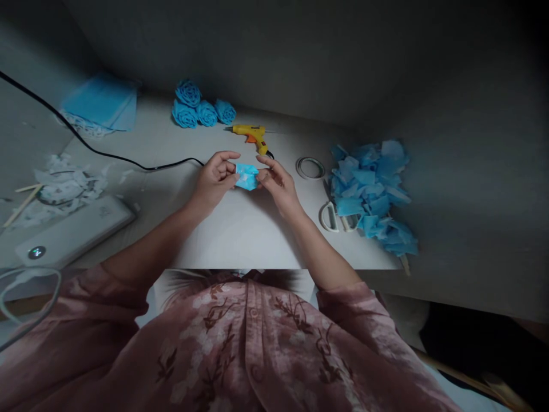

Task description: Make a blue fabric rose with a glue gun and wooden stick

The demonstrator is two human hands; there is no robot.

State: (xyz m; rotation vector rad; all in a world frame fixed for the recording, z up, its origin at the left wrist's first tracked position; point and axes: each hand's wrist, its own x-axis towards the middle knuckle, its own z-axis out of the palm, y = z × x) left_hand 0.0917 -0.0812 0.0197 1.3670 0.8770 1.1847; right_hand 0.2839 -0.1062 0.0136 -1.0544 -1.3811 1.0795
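Between my two hands is a small light-blue piece of fabric or paper, held above the white table. My left hand pinches its left edge between thumb and fingers. On the opposite edge, my right hand grips it the same way, with the index finger raised a little. Just beyond my right hand lies a yellow glue gun, its nozzle pointing left. Several blue rosette flowers sit behind it to the left.
A heap of blue cut pieces lies right, beside white-handled scissors and a tape roll. At left are stacked blue sheets, white scraps and a white power bank. A black cord crosses the table.
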